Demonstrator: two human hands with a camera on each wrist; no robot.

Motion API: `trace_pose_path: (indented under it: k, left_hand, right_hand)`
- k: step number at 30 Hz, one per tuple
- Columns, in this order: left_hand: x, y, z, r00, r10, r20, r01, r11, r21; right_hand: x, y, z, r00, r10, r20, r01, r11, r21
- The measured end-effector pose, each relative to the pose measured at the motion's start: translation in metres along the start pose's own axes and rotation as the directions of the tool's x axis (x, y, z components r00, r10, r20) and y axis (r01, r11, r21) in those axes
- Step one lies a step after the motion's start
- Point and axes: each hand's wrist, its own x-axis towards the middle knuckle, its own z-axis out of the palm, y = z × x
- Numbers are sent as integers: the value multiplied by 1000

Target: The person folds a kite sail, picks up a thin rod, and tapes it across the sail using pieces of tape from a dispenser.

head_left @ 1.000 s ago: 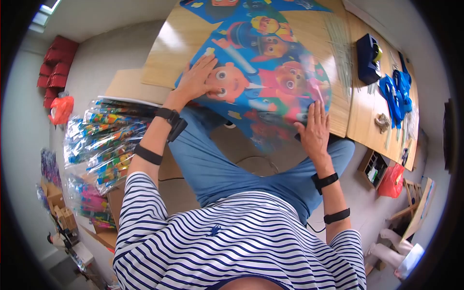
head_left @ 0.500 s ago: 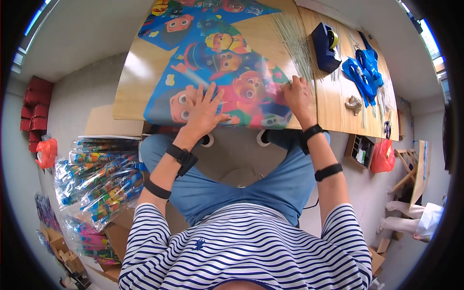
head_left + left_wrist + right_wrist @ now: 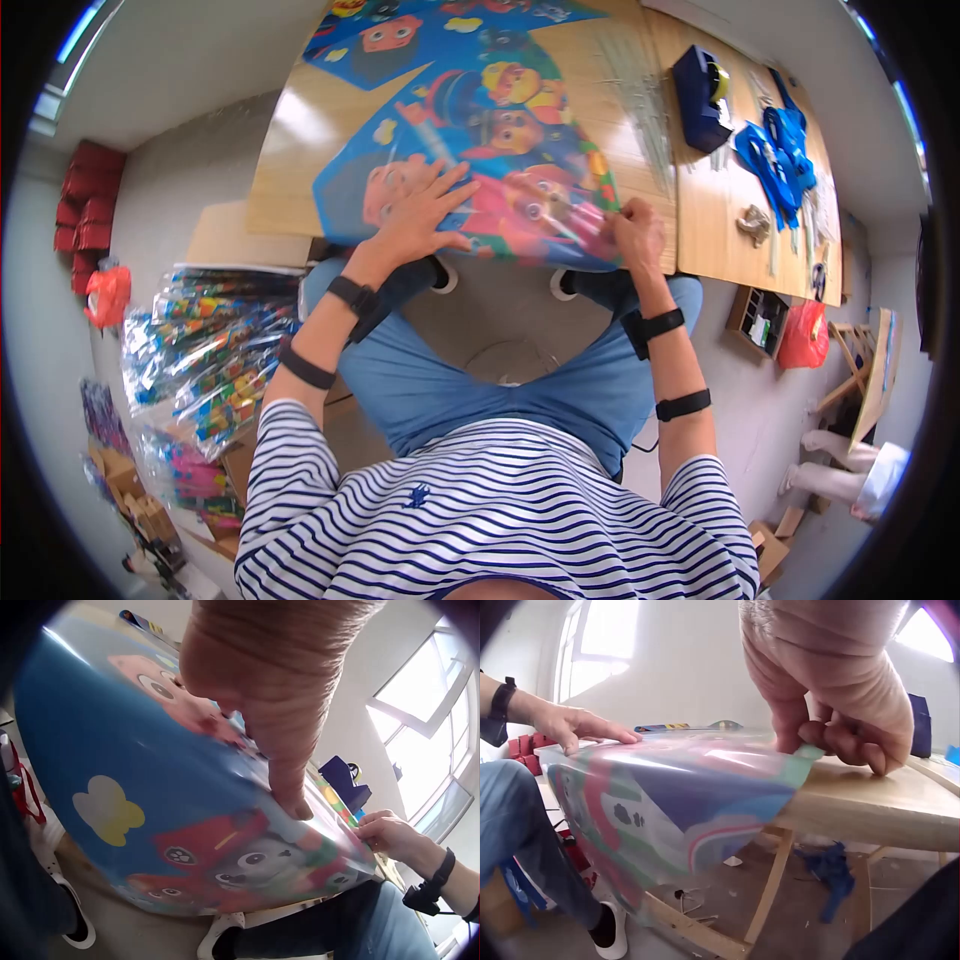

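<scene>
A glossy plastic sheet (image 3: 480,200) printed with cartoon characters on blue lies over the wooden table, its near part drooping past the front edge. My left hand (image 3: 422,212) rests on it with fingers spread, over a printed face; in the left wrist view the thumb of this left hand (image 3: 277,682) presses down on the film. At the sheet's right edge my right hand (image 3: 640,238) has its fingers curled. Seen from the right wrist, the right hand (image 3: 840,697) pinches the sheet's edge (image 3: 799,776) close over the tabletop.
Thin clear rods (image 3: 640,100) lie right of the sheet. Beyond them stand a dark blue tape dispenser (image 3: 702,100) and blue straps (image 3: 780,160). Another printed sheet (image 3: 370,45) lies at the back. Bagged printed goods (image 3: 215,350) are piled at the left, near my leg.
My left hand has shifted from the sheet's left edge onto its middle. The right hand, flat with straight fingers before, now curls and pinches the edge. The view has also swung.
</scene>
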Motion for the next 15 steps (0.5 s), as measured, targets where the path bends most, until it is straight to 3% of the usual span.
trace_pose_path:
  k: [3, 5, 8, 11, 14, 15]
  left_hand:
    - [1, 10, 2, 998, -62, -7, 62, 998, -15]
    - [0, 13, 3, 994, -89, -60, 87, 996, -37]
    - [-12, -14, 11, 966, -77, -247, 39, 987, -156]
    - [-30, -19, 5, 911, -321, -258, 324, 946, -32]
    - [-41, -34, 6, 874, -419, -246, 434, 901, 6]
    - [-44, -35, 7, 876, -413, -249, 429, 903, 13]
  right_hand:
    - [8, 6, 3, 997, -38, -72, 34, 998, -56]
    - [5, -11, -15, 1000, -6, -10, 4, 988, -151]
    - [-4, -8, -15, 906, -363, -220, 265, 888, -376]
    - [-18, -15, -4, 840, -532, -110, 495, 833, -247]
    - [-26, -4, 20, 737, -675, -43, 632, 709, -312]
    - [-28, 2, 26, 746, -666, -24, 624, 711, -322]
